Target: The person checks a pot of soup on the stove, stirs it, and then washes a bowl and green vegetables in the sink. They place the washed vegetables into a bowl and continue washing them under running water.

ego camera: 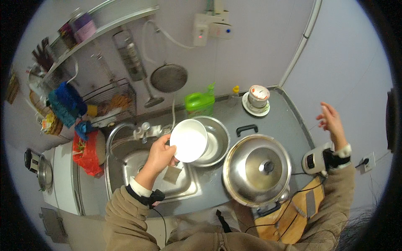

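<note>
My left hand point(161, 152) grips the rim of a white bowl point(189, 140), thumb at its edge. The bowl hangs above the rim of a wide metal basin point(220, 147) and partly hides it. My right hand point(329, 120) is raised at the right with its fingers apart and holds nothing. Below that hand stands a white appliance point(309, 160) with a dark panel. Between the hands a large steel pot with a domed lid point(251, 157) rests on the grey counter.
A steel sink point(132, 169) with a curved faucet point(110, 141) lies at the left. Behind the basin stands a green jug point(199, 105). Stacked bowls point(258, 97) rest on a plate at the back. A wooden board point(282, 219), knife and dark cables are near my right forearm.
</note>
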A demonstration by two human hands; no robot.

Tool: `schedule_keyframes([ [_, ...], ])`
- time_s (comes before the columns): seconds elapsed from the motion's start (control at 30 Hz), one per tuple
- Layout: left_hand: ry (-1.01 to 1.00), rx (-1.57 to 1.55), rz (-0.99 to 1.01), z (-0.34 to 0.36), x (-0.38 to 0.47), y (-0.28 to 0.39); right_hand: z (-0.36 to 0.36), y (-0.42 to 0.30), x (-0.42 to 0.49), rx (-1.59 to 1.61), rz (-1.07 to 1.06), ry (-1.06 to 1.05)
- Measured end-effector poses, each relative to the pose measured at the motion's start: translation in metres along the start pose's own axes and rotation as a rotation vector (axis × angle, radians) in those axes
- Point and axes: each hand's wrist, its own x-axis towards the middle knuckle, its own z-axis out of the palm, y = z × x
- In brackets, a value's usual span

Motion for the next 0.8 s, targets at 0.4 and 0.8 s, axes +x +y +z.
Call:
schedule_keyframes([
  [0.4,0.0,-0.023,-0.287,-0.152,-0.197,-0.152,0.173,-0.108,-0.325,0.327,-0.143,-0.415],
  [0.8,0.372,-0.04,-0.392,-0.204,-0.156,-0.26,0.574,-0.067,-0.218,0.359,-0.01,-0.681],
])
